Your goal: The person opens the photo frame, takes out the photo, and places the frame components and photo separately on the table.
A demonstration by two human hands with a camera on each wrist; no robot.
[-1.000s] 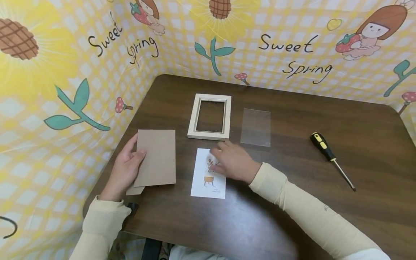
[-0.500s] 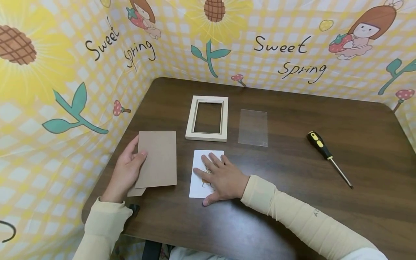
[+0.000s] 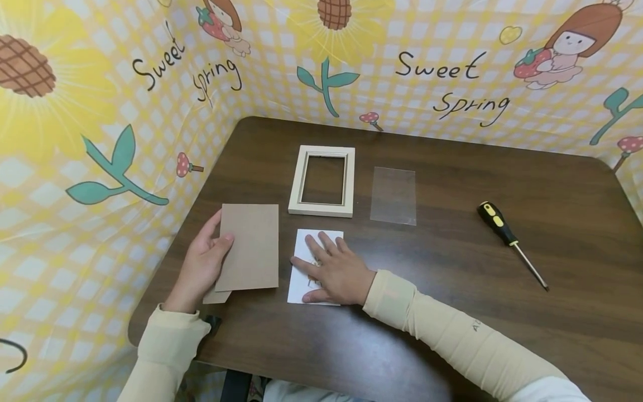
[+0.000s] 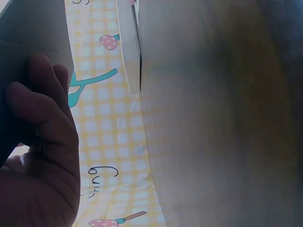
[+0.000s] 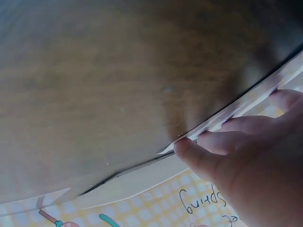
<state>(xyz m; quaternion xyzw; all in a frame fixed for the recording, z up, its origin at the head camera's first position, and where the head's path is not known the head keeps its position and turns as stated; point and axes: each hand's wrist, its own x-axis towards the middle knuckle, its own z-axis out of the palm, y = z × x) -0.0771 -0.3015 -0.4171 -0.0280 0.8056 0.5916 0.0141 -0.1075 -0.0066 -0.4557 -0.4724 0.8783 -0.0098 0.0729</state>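
In the head view my left hand (image 3: pixel 201 262) grips a flat brown board (image 3: pixel 251 245) by its left edge, thumb on top. A paler corner of a second flat piece (image 3: pixel 217 297) shows beneath it. My right hand (image 3: pixel 337 273) lies spread over a white printed picture card (image 3: pixel 300 285), fingers straight, covering most of the print. The left wrist view has the left hand (image 4: pixel 47 142) with curled fingers at the board (image 4: pixel 33 28). From the right wrist, the right hand (image 5: pixel 251 161) touches the card with its fingertips.
A cream picture frame (image 3: pixel 296 184) lies behind the card. Right of it is a clear plastic sheet (image 3: pixel 393 195). A black and yellow screwdriver (image 3: pixel 512 243) lies further right on the dark wooden table (image 3: pixel 442 312). Patterned cloth (image 3: pixel 281 89) hangs around the back and left.
My right hand came down from above the card's upper right, spread flat on it, and slid it slightly left. The left hand has shifted a little right with the board.
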